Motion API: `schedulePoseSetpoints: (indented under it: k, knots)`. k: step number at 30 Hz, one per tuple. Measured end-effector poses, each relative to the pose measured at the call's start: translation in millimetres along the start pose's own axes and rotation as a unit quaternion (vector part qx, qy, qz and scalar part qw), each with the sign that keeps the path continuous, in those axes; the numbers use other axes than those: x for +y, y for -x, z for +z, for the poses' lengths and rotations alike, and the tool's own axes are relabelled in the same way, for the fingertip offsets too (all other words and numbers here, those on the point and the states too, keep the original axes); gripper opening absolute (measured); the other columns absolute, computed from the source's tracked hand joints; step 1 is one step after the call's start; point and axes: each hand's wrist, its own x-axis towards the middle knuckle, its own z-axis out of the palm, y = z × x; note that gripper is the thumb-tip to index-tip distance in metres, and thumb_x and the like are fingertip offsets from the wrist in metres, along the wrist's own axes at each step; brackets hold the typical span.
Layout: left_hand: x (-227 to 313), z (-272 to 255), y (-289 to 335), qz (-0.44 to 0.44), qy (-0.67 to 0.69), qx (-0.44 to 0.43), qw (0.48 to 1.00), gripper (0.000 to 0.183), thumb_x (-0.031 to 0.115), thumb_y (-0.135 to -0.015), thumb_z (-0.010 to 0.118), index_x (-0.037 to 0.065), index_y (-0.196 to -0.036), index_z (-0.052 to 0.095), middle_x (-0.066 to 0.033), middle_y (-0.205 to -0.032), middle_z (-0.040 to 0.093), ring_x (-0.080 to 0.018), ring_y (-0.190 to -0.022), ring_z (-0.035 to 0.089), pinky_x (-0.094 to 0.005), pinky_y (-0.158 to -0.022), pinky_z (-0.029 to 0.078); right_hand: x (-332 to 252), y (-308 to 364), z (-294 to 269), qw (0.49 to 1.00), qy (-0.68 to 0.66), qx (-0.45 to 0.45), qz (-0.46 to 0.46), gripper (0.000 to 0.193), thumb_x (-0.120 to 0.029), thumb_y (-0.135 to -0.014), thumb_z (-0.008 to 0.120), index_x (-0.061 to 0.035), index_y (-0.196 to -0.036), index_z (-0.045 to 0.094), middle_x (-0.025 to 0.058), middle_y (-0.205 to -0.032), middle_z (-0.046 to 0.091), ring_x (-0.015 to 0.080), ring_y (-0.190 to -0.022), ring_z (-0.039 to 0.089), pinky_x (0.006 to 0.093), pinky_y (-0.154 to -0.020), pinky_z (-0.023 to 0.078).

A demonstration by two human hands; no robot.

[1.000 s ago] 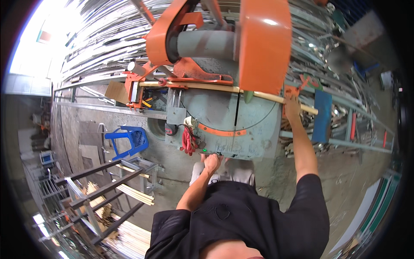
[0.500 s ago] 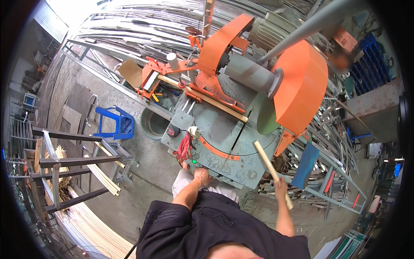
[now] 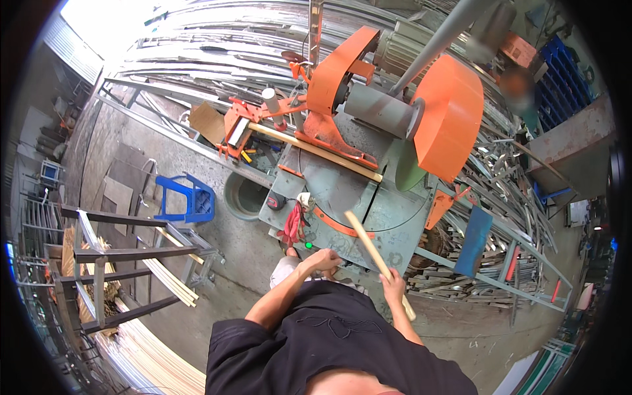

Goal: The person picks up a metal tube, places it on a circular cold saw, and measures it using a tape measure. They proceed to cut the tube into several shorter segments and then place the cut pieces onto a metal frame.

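My right hand (image 3: 393,287) grips a pale, straight bar (image 3: 370,251) near its lower end. The bar slants up to the left, and its far tip overlaps the front of the grey saw table (image 3: 401,230) in view. My left hand (image 3: 322,261) is at the table's front edge, fingers curled, with nothing visible in them. Another pale bar (image 3: 316,151) lies along the orange fence of the cut-off saw. Behind its right end are the round green disc (image 3: 408,168) and the orange guard (image 3: 451,118), with a grey lever (image 3: 438,46) rising above.
Red gloves (image 3: 293,225) and a tape measure (image 3: 275,201) lie at the table's left corner, near a green button (image 3: 309,245). A blue stool (image 3: 187,197) and a round tub (image 3: 242,197) stand left. Metal offcuts (image 3: 461,283) are piled right; a rack (image 3: 125,253) is at lower left.
My right hand has brought the bar leftward, toward the table front. My left hand has moved up and right from my lap. The saw's guard and lever have shifted left relative to the table.
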Motion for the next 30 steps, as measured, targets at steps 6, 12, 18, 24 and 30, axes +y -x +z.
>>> schedulePoseSetpoints:
  k: [6,12,18,24,30]
  knots:
    - [66,-94,15,0.091,0.565,0.123,0.811,0.049,0.036,-0.095,0.062,-0.001,-0.125,0.049,-0.0140,-0.114,0.064,-0.0263,-0.096,0.067,-0.0382,-0.078,0.057,-180,-64,55,0.968,-0.031,0.005,-0.251,0.034,-0.013,-0.082,0.068,-0.0038,-0.115,0.063,0.0153,-0.111,0.066,0.0339,-0.106,0.060,0.0408,-0.093,0.046]
    - [17,-245,-37,0.102,0.551,0.276,0.781,0.047,0.035,-0.092,0.066,-0.009,-0.103,0.054,-0.0219,-0.095,0.065,-0.0317,-0.078,0.069,-0.0407,-0.070,0.061,-267,-65,73,0.949,-0.045,0.058,-0.307,0.031,-0.009,-0.083,0.064,-0.0025,-0.113,0.063,0.0155,-0.115,0.064,0.0348,-0.111,0.058,0.0409,-0.096,0.045]
    - [-38,-303,-130,0.043,0.669,0.255,0.697,0.041,0.023,-0.094,0.063,-0.003,-0.123,0.048,-0.0213,-0.112,0.059,-0.0386,-0.095,0.065,-0.0545,-0.072,0.061,-133,-17,133,0.998,-0.017,-0.035,-0.048,0.020,-0.011,-0.082,0.067,-0.0014,-0.100,0.068,0.0132,-0.087,0.070,0.0254,-0.080,0.069,0.0386,-0.073,0.054]
    - [-44,-301,-139,0.021,0.702,0.172,0.691,0.038,0.025,-0.101,0.051,0.000,-0.127,0.042,-0.0197,-0.122,0.052,-0.0394,-0.101,0.063,-0.0542,-0.079,0.060,17,69,198,0.934,-0.172,-0.008,0.313,0.011,-0.010,-0.082,0.066,-0.0028,-0.089,0.069,0.0094,-0.073,0.070,0.0154,-0.063,0.067,0.0317,-0.060,0.053]
    - [-22,-295,-160,-0.105,0.636,0.183,0.742,0.039,0.022,-0.105,0.036,-0.002,-0.135,0.031,-0.0263,-0.138,0.040,-0.0453,-0.117,0.053,-0.0580,-0.095,0.052,7,31,231,0.953,0.059,-0.046,0.295,0.027,-0.030,-0.086,0.064,-0.0036,-0.087,0.070,0.0175,-0.082,0.069,0.0308,-0.075,0.066,0.0433,-0.070,0.051]
